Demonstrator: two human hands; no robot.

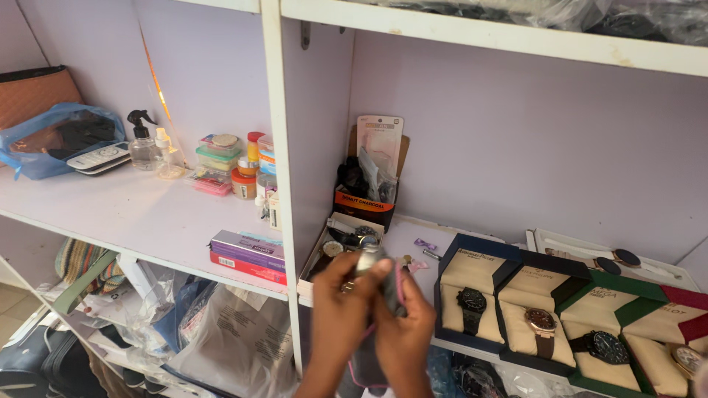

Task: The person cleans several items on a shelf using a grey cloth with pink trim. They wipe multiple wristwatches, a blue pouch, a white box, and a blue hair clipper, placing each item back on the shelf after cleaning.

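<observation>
My left hand (338,306) and my right hand (405,324) meet low in the middle of the view, in front of the shelf edge. Together they grip a silver metal watch (365,259) wrapped in a grey cloth with pink edging (389,289). The left fingers pinch the watch from the left, while the right hand presses the cloth against it. Just behind them lies a small open box of loose watches (341,239) on the white shelf (147,214).
Several open display boxes with watches (538,306) line the shelf at right. A cardboard box with packets (369,184) stands behind. Left compartment holds a spray bottle (141,140), small jars (243,166), flat purple and red boxes (247,254), a phone handset (97,158). Bags fill the lower shelf.
</observation>
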